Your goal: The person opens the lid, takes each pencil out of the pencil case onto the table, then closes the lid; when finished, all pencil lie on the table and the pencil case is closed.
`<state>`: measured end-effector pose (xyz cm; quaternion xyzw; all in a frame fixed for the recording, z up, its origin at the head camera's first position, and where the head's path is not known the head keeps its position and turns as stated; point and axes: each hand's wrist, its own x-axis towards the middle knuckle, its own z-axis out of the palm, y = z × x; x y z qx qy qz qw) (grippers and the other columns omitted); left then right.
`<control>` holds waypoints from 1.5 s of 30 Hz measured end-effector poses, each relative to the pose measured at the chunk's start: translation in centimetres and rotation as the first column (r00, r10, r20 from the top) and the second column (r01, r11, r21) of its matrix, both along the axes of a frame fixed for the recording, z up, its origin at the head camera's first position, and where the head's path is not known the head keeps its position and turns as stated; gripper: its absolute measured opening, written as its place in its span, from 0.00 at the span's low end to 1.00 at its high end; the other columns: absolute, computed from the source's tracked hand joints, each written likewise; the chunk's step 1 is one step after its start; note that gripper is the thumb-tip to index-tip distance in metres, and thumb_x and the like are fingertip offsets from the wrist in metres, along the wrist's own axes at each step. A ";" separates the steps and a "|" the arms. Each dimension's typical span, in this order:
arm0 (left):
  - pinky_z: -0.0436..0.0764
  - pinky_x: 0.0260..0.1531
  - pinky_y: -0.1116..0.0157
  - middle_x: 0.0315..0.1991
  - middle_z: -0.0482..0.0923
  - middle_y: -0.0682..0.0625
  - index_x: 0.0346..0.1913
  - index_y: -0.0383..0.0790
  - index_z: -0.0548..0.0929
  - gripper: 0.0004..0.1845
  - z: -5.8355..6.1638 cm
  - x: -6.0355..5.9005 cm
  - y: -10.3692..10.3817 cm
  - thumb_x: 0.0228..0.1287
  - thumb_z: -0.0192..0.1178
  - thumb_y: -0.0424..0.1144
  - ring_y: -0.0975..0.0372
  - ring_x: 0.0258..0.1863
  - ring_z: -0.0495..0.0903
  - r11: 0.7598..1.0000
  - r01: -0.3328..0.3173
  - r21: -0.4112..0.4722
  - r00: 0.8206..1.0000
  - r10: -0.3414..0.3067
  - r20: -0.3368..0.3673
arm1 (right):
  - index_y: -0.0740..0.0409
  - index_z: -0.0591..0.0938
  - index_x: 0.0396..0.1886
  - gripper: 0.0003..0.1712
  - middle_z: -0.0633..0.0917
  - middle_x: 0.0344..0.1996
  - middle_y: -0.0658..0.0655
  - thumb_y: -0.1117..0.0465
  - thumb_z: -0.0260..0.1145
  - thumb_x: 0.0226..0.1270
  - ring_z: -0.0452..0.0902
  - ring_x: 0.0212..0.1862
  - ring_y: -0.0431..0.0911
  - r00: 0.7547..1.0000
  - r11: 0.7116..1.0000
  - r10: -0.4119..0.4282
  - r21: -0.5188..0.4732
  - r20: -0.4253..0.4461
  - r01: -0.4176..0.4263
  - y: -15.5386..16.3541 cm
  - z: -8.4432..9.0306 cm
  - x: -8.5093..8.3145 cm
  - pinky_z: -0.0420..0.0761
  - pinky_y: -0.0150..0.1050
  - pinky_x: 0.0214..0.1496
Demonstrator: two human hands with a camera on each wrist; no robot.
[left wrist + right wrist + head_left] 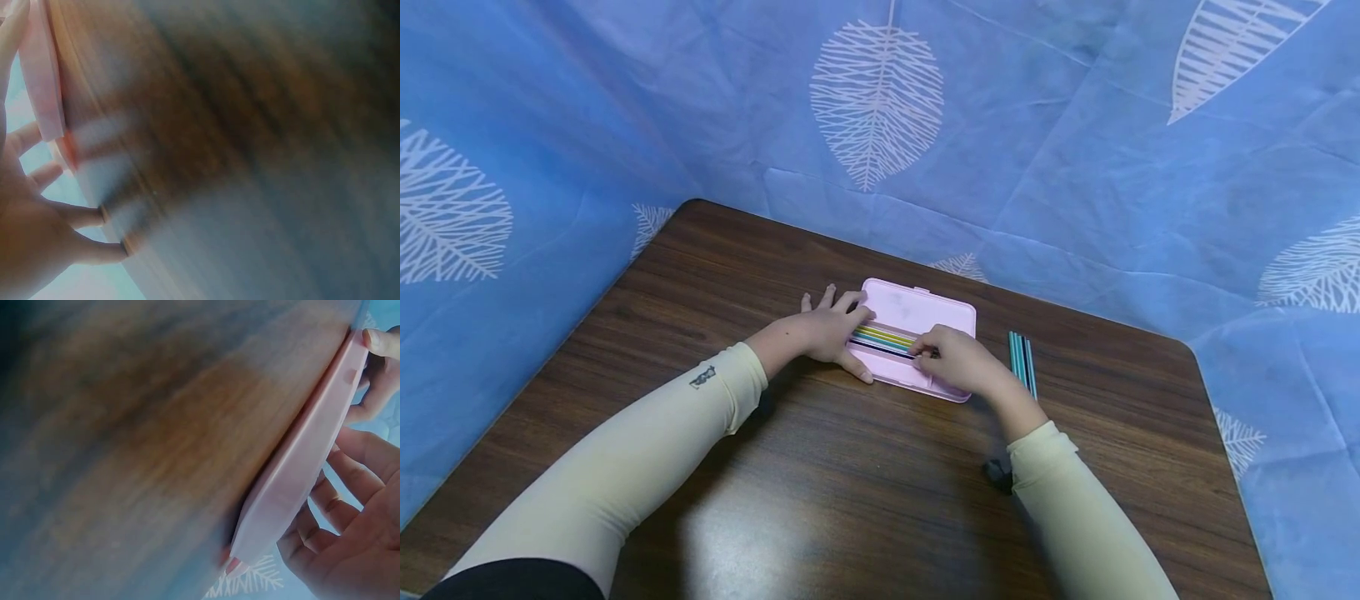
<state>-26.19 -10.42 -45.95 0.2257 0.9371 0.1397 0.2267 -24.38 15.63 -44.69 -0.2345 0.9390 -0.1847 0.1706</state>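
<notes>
An open pink pencil case (pixel 917 308) lies on the table with several coloured pencils (pixel 883 337) side by side in it, yellow, teal and dark among them. My left hand (pixel 831 329) rests over the case's left end with spread fingers, its thumb along the near edge. Over the right part of the case, my right hand (pixel 958 358) has its thumb and forefinger pinched at the right end of a dark pencil. The right wrist view shows its fingers curving over the pink case's wall (pixel 294 469); the pencils are hidden there.
Several teal and dark pencils (pixel 1022 362) lie on the brown wooden table (pixel 850 492), right of the case. A small black object (pixel 997 473) is beside the right wrist. Blue cloth (pixel 1037 150) with white leaf prints hangs behind the table.
</notes>
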 end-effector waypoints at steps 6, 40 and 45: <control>0.39 0.78 0.22 0.90 0.32 0.47 0.86 0.57 0.57 0.64 -0.6 -0.4 0.0 0.51 0.69 0.81 0.32 0.87 0.30 1.000 -0.001 0.004 1.000 0.001 0.005 | 0.59 0.88 0.48 0.09 0.81 0.37 0.54 0.61 0.65 0.77 0.74 0.38 0.45 0.997 0.999 -0.025 -0.033 0.076 0.027 -0.4 0.0 -0.1 0.74 0.40 0.44; 0.36 0.77 0.22 0.90 0.29 0.50 0.86 0.61 0.55 0.66 -1.6 -1.2 0.2 0.47 0.71 0.82 0.32 0.87 0.26 1.000 -0.015 -0.005 1.000 0.015 0.026 | 0.57 0.86 0.47 0.07 0.77 0.29 0.50 0.62 0.64 0.78 0.69 0.30 0.42 0.997 0.997 -0.021 -0.066 0.079 0.026 -0.2 0.6 -0.3 0.71 0.38 0.39; 0.36 0.77 0.22 0.90 0.29 0.50 0.86 0.61 0.55 0.66 -1.5 -1.2 0.1 0.47 0.70 0.82 0.31 0.86 0.26 1.000 -0.011 -0.002 1.000 0.011 0.021 | 0.57 0.86 0.48 0.08 0.77 0.30 0.50 0.61 0.63 0.79 0.70 0.31 0.42 0.995 0.998 -0.035 -0.050 0.097 0.040 -0.2 1.3 -0.2 0.72 0.38 0.40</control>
